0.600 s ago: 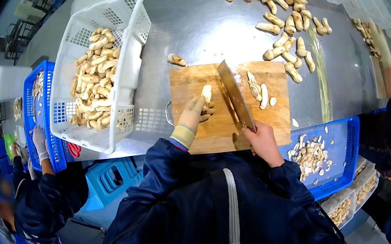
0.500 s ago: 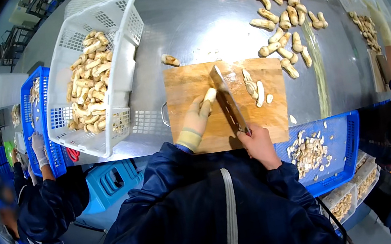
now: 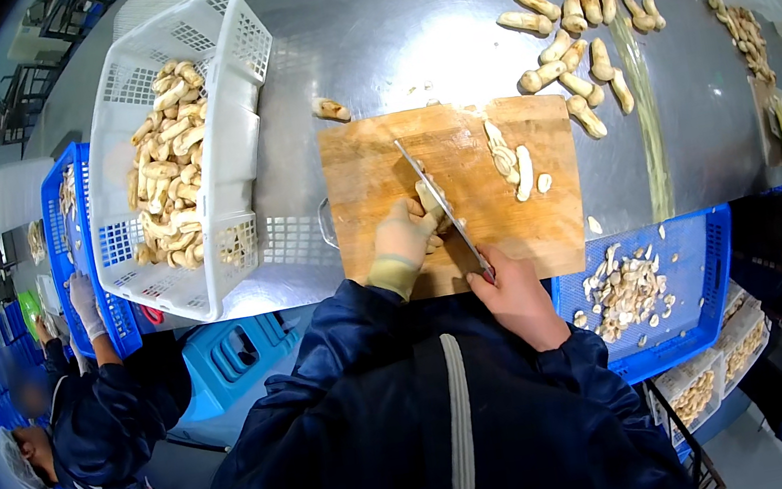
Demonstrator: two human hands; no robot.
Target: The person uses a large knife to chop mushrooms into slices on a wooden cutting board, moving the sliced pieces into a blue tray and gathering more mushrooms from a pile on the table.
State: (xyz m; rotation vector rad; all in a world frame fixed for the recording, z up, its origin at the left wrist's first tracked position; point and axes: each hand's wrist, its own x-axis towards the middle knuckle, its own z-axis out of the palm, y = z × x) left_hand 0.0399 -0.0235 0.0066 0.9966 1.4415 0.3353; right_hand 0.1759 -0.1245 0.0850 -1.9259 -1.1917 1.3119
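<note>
My left hand [image 3: 402, 237], in a pale glove with a yellowish cuff, is closed around a mushroom [image 3: 429, 194] on the wooden cutting board [image 3: 359, 168]. My bare right hand [image 3: 520, 298] grips the handle of a kitchen knife [image 3: 444, 204]. Its long blade slants away to the upper left, edge-on against the mushroom and close to my left fingertips. Part of the mushroom is hidden by the blade and the glove. To the right on the board lie cut mushroom pieces [image 3: 525, 173] and a small round slice [image 3: 544, 183].
A white basket of mushrooms [image 3: 243, 165] stands at left, and loose mushrooms [image 3: 576, 60] lie at far right. Below the board's right side is a blue tray [image 3: 712, 298] with trimmings. Co-workers' gloved hands [image 3: 85, 305] show at both sides.
My left hand has lowered the mushroom from a slanted hold onto the board. The knife has tilted and come leftward against it. The view has shifted slightly.
</note>
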